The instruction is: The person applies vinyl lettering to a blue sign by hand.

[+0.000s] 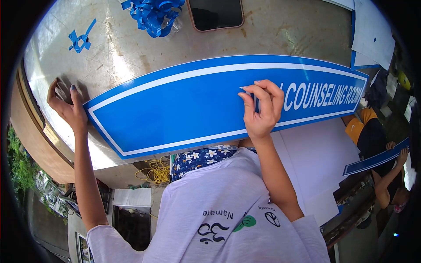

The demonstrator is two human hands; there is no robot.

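A long blue sign (pixel 184 109) with a white border lies across the metal table in front of me, its white lettering reading "COUNSELING ROOM" at the right. My right hand (pixel 263 107) is over the sign, just left of the lettering and hiding part of it. Its thumb and index finger are pinched together, with a tiny white bit at the tips, too small to name. My left hand (pixel 68 107) rests at the table's left side by the sign's left end, thumb and fingers spread, holding nothing.
A bundle of blue strips (pixel 155 15), a loose blue scrap (pixel 80 40) and a phone (pixel 215 14) lie on the metal table (pixel 118 57). White sheets (pixel 313 158) are at lower right. Another person's hand (pixel 402 157) holds a narrow blue sign (pixel 377 158). Yellow cord (pixel 155 171) lies below.
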